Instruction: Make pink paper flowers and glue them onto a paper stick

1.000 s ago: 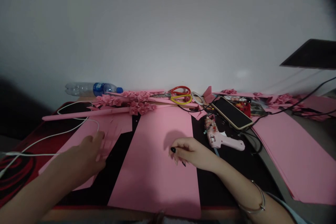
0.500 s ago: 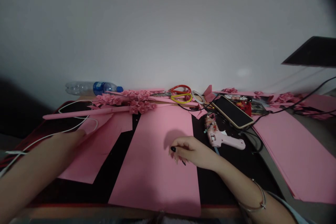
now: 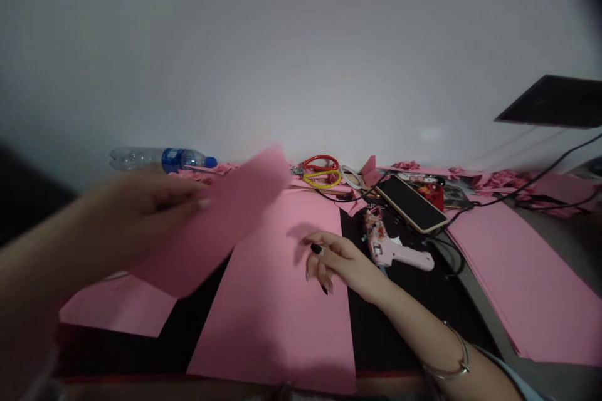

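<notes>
My left hand [image 3: 150, 213], somewhat blurred, pinches a pink paper piece [image 3: 226, 225] by its left side and holds it raised and tilted. Below that, a large pink sheet [image 3: 282, 319] lies flat in the middle of the black table mat. Over the right part of this sheet hovers my right hand [image 3: 333, 260], its fingers loosely curled and apart, with nothing in them. Another pink paper piece [image 3: 126, 307] rests on the mat at the left, partly hidden by my left arm. Right of my right hand lies a pale pink glue gun [image 3: 399, 254].
At the back are red-and-yellow-handled scissors [image 3: 322, 172], a phone [image 3: 414, 203], pink paper flowers [image 3: 503, 180] and a lying plastic bottle [image 3: 176, 158]. More pink sheets [image 3: 531, 282] are stacked at the right. Black cables [image 3: 540, 182] run across the back right.
My left hand has lifted a pink paper piece off the left side and brought it up and rightward. My right hand stays over the large sheet, its fingers slightly more spread.
</notes>
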Demonstrator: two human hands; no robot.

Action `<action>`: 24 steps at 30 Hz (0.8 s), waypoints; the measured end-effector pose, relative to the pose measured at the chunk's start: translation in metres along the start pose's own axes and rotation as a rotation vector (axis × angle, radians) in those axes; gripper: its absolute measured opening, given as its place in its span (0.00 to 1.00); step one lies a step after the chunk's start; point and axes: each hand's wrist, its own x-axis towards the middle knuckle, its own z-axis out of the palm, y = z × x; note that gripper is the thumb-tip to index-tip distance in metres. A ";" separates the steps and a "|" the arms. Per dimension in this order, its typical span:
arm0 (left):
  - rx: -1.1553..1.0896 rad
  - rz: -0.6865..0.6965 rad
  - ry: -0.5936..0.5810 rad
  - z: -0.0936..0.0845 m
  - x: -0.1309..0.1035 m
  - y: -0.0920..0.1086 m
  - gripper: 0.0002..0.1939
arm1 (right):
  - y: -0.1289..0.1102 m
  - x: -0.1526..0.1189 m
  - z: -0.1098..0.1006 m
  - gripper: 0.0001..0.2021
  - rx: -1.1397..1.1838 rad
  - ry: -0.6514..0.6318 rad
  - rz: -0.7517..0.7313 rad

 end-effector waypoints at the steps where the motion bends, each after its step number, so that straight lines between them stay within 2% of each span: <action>1: -0.045 0.038 -0.012 0.012 -0.001 0.017 0.24 | 0.000 0.000 0.000 0.20 0.060 0.026 -0.007; 3: -0.260 0.085 -0.127 0.037 0.000 0.040 0.20 | -0.002 0.001 0.001 0.21 0.149 0.094 -0.025; 5: -0.435 0.124 -0.256 0.060 0.006 0.050 0.19 | -0.004 0.001 0.001 0.20 0.183 0.173 -0.051; 10: -0.797 0.139 -0.408 0.096 0.027 0.049 0.11 | -0.005 0.002 -0.003 0.18 0.038 0.355 -0.093; 13: -0.936 0.209 -0.500 0.113 0.031 0.048 0.13 | -0.002 0.003 -0.003 0.17 -0.037 0.372 -0.064; 17: -0.914 0.349 -0.389 0.138 0.031 0.050 0.14 | 0.001 0.004 -0.001 0.17 -0.089 0.341 -0.054; 19: -0.964 0.399 -0.422 0.148 0.030 0.050 0.17 | 0.002 0.005 -0.001 0.17 -0.118 0.365 -0.075; 22: -0.979 0.323 -0.436 0.158 0.029 0.050 0.20 | 0.003 0.004 -0.003 0.16 -0.163 0.401 -0.082; 24: -0.966 0.275 -0.378 0.162 0.028 0.050 0.20 | 0.003 0.004 -0.003 0.16 -0.177 0.395 -0.072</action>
